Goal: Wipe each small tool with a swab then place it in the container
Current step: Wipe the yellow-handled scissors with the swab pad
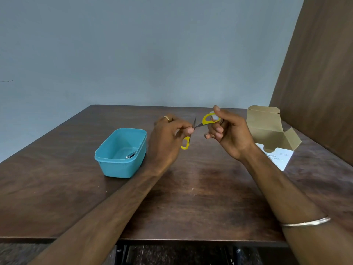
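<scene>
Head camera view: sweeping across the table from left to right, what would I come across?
Blue container with a small metal tool inside → left hand → yellow-handled scissors → right hand → open cardboard swab box.

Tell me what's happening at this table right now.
A person holds small yellow-handled scissors, blades spread open, above the wooden table. The left hand pinches near the blades; the right hand grips the upper handle loop with something white, likely a swab. A metal tool already lies in the teal container. An opened swab box stands at right.
</scene>
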Demonstrator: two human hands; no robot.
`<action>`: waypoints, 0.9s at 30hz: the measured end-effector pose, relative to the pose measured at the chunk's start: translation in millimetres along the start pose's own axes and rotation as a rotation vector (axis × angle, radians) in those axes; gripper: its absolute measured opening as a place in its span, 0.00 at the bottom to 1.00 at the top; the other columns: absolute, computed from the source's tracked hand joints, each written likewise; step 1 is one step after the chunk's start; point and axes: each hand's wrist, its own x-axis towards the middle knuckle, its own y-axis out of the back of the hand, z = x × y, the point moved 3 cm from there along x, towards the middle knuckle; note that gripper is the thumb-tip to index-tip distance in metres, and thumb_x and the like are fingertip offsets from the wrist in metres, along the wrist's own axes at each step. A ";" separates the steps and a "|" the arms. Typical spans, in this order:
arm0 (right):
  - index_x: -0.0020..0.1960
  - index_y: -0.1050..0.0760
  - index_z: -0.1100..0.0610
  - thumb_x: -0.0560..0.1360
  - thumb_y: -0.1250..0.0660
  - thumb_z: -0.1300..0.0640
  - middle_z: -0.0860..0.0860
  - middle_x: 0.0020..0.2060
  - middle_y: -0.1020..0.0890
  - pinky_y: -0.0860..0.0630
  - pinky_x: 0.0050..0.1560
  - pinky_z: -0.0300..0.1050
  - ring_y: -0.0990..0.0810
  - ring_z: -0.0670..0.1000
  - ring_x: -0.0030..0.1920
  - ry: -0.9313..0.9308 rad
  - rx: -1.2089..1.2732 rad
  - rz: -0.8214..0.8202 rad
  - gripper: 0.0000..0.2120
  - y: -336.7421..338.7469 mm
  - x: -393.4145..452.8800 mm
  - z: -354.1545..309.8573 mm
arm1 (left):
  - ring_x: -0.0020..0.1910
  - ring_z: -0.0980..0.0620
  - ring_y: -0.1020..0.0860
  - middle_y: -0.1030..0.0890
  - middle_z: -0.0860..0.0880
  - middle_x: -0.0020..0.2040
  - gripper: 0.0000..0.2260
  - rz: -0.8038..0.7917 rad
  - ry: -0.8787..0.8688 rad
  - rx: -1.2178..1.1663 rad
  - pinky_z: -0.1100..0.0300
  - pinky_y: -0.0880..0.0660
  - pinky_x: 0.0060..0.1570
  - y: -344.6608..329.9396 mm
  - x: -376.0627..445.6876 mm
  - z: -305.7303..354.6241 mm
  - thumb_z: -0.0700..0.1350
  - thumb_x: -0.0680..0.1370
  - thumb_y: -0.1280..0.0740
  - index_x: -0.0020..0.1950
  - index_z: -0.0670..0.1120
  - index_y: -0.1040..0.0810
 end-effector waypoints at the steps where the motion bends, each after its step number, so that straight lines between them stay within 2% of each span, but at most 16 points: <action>1: 0.35 0.27 0.58 0.77 0.34 0.51 0.51 0.22 0.35 0.26 0.35 0.47 0.37 0.49 0.23 -0.013 0.016 -0.009 0.14 -1.0 0.0 0.3 | 0.45 0.53 0.24 0.22 0.58 0.39 0.04 -0.010 -0.006 0.007 0.55 0.27 0.43 -0.6 0.0 -0.4 0.53 0.74 0.30 0.44 0.55 0.16; 4: 0.35 0.25 0.57 0.77 0.35 0.50 0.51 0.22 0.33 0.26 0.35 0.48 0.35 0.49 0.24 -0.062 0.054 -0.066 0.15 -4.4 -0.7 2.3 | 0.42 0.54 0.23 0.18 0.55 0.38 0.01 -0.044 0.074 -0.108 0.51 0.26 0.47 -1.4 0.5 1.0 0.46 0.73 0.27 0.42 0.53 0.16; 7: 0.36 0.24 0.55 0.78 0.36 0.48 0.51 0.24 0.31 0.26 0.36 0.48 0.33 0.49 0.25 -0.114 0.090 -0.100 0.15 -5.6 0.1 4.1 | 0.37 0.56 0.24 0.19 0.54 0.35 0.03 -0.085 0.151 -0.203 0.52 0.25 0.44 -1.7 0.0 5.1 0.40 0.73 0.27 0.41 0.48 0.17; 11: 0.42 0.22 0.53 0.78 0.35 0.45 0.50 0.31 0.24 0.25 0.35 0.47 0.30 0.48 0.27 -0.172 0.056 0.004 0.13 0.4 4.4 9.1 | 0.34 0.58 0.26 0.20 0.52 0.34 0.05 -0.108 0.239 -0.276 0.53 0.25 0.39 -3.9 0.6 -0.1 0.40 0.75 0.30 0.40 0.48 0.19; 14: 0.48 0.18 0.55 0.77 0.31 0.48 0.51 0.36 0.20 0.23 0.33 0.44 0.28 0.47 0.27 -0.147 -0.219 0.147 0.10 11.1 5.7 17.1 | 0.36 0.56 0.26 0.18 0.42 0.41 0.06 -0.064 0.337 -0.405 0.53 0.24 0.35 -3.3 1.1 -2.1 0.39 0.77 0.31 0.41 0.48 0.20; 16: 0.48 0.17 0.57 0.76 0.28 0.53 0.53 0.37 0.16 0.24 0.32 0.43 0.25 0.48 0.25 -0.110 -0.471 0.152 0.07 11.5 3.9 21.2 | 0.34 0.59 0.27 0.20 0.45 0.38 0.07 -0.036 0.383 -0.488 0.56 0.25 0.33 -1.8 0.7 -0.6 0.38 0.77 0.32 0.42 0.47 0.20; 19: 0.44 0.17 0.56 0.75 0.27 0.55 0.51 0.36 0.14 0.25 0.30 0.42 0.21 0.49 0.27 -0.112 -0.581 0.087 0.05 2.5 1.6 26.0 | 0.34 0.62 0.26 0.21 0.52 0.37 0.07 -0.025 0.404 -0.518 0.56 0.23 0.33 0.5 0.0 -0.7 0.38 0.78 0.32 0.43 0.49 0.19; 24: 0.45 0.15 0.57 0.74 0.25 0.51 0.51 0.35 0.18 0.26 0.29 0.43 0.29 0.47 0.29 -0.168 -0.537 0.063 0.08 -2.0 2.0 31.0 | 0.36 0.61 0.24 0.20 0.52 0.38 0.05 -0.008 0.414 -0.514 0.54 0.21 0.36 1.5 -0.3 -3.2 0.39 0.78 0.32 0.46 0.48 0.18; 27: 0.50 0.15 0.60 0.74 0.26 0.51 0.54 0.40 0.17 0.27 0.31 0.43 0.31 0.47 0.29 -0.237 -0.497 0.027 0.13 -4.2 0.9 32.8 | 0.36 0.60 0.24 0.19 0.48 0.41 0.06 0.006 0.403 -0.503 0.54 0.21 0.35 1.2 -0.6 -3.6 0.39 0.78 0.32 0.45 0.49 0.18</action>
